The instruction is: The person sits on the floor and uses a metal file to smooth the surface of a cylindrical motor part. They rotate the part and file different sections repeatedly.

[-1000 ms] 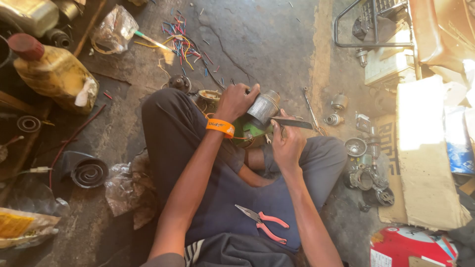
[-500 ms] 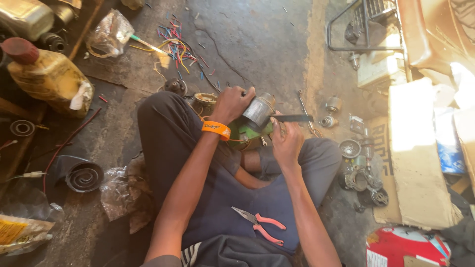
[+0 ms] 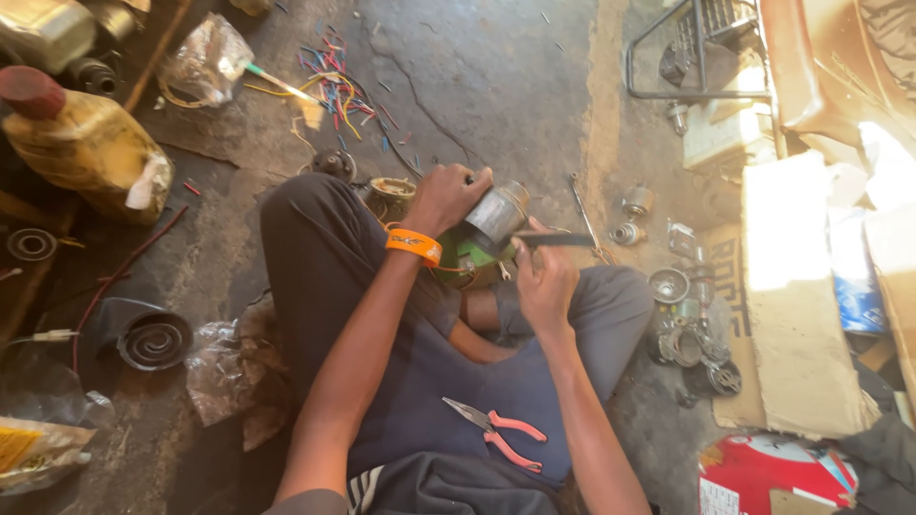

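Cracked concrete floor (image 3: pixel 496 76) littered with wire scraps (image 3: pixel 334 91).

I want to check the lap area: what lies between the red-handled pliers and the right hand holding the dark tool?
In the head view, only the person's own right forearm and dark blue clothing lie between the pliers and the right hand; no other loose item shows there.

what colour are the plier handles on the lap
Pink-red; the pliers show best in the head view, lying on the lap.
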